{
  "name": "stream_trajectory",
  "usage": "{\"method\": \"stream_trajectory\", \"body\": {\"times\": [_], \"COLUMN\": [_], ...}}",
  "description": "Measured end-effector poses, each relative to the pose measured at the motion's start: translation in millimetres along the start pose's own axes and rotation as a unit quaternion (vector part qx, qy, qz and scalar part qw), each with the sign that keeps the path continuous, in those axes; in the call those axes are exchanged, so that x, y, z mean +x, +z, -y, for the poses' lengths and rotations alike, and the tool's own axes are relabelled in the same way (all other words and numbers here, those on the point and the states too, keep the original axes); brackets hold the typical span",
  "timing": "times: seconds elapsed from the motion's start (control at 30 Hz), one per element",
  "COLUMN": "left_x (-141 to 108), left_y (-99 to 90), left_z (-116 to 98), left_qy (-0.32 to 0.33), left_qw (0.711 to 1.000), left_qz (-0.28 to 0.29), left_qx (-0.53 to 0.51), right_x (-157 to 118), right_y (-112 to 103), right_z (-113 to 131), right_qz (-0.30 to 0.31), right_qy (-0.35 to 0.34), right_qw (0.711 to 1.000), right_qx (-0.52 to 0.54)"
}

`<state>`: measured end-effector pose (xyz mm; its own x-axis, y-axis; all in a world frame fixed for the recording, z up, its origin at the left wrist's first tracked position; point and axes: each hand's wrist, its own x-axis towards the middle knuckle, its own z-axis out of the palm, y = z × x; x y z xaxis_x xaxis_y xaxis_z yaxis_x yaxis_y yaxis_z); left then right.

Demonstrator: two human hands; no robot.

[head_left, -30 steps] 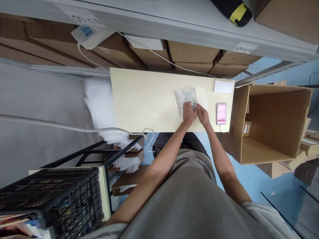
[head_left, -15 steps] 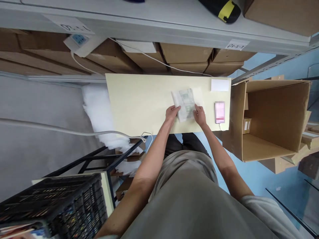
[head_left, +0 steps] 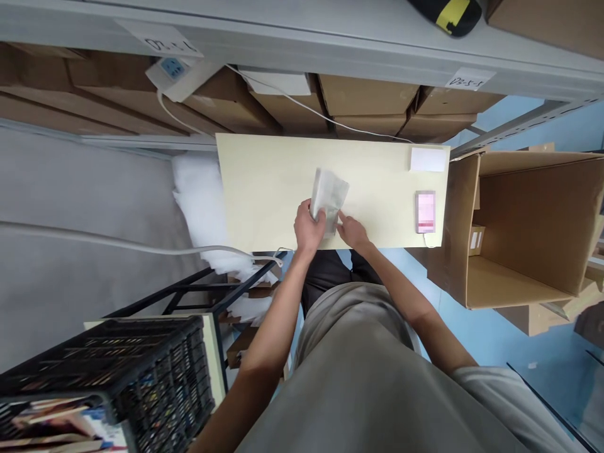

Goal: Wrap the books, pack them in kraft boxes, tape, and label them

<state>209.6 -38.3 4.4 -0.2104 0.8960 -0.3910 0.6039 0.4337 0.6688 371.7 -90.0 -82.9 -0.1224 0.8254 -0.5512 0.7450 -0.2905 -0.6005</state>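
Note:
A flat packet in thin, translucent white wrapping (head_left: 329,192) is tilted up over the cream tabletop (head_left: 264,189). My left hand (head_left: 309,228) grips its left side, thumb across the front and fingers behind. At the lower right edge of the packet, my right hand (head_left: 353,231) has its fingers closed against the wrapping; part of that contact is hidden. Faint greenish-grey marking shows through the wrap. To the right on the table lie a phone with a pink screen (head_left: 425,212) and a white card or pad (head_left: 427,159).
A large open cardboard box (head_left: 523,226) stands right of the table. Brown cartons (head_left: 368,94) line the shelf behind, under a grey beam (head_left: 330,60). White foam sheeting (head_left: 201,201) hangs at the left. A black crate (head_left: 160,371) and a pale cable (head_left: 141,243) are nearer me.
The packet has turned from lying nearly flat to tilted, and shifted left. My left hand has wrapped further round it; my right hand has slid down to its lower edge. The view has shifted slightly.

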Motion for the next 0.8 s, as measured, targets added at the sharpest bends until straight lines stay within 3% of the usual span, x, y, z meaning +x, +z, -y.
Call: {"method": "stream_trajectory", "body": {"times": [0.1, 0.27, 0.43, 0.6, 0.7, 0.8], "left_x": [-20.0, -46.4, -36.5, 2.0, 18.9, 28.2], "left_y": [12.7, 55.3, 86.6, 87.2, 76.9, 53.7], "left_z": [-9.9, -24.3, -10.3, 20.0, 35.0, 51.2], "left_qy": [0.05, 0.127, 0.13, -0.016, -0.084, -0.096], "left_qw": [0.998, 0.987, 0.984, 0.986, 0.958, 0.929], "left_qz": [0.033, 0.09, 0.123, 0.124, 0.166, 0.176], "left_qx": [0.007, 0.031, -0.01, -0.114, -0.219, -0.31], "right_x": [-4.1, -26.0, -41.7, -49.4, -52.2, -44.2], "right_y": [-21.3, -55.8, -57.1, -54.8, -58.3, -56.8], "right_z": [-7.2, -31.9, -46.8, -40.2, -21.6, 7.6], "right_qz": [-0.031, -0.104, -0.155, -0.13, -0.098, -0.074], "right_qy": [0.005, 0.028, 0.098, 0.086, 0.081, 0.071], "right_qw": [0.999, 0.96, 0.936, 0.881, 0.858, 0.855], "right_qx": [0.036, 0.257, 0.302, 0.447, 0.498, 0.509]}}
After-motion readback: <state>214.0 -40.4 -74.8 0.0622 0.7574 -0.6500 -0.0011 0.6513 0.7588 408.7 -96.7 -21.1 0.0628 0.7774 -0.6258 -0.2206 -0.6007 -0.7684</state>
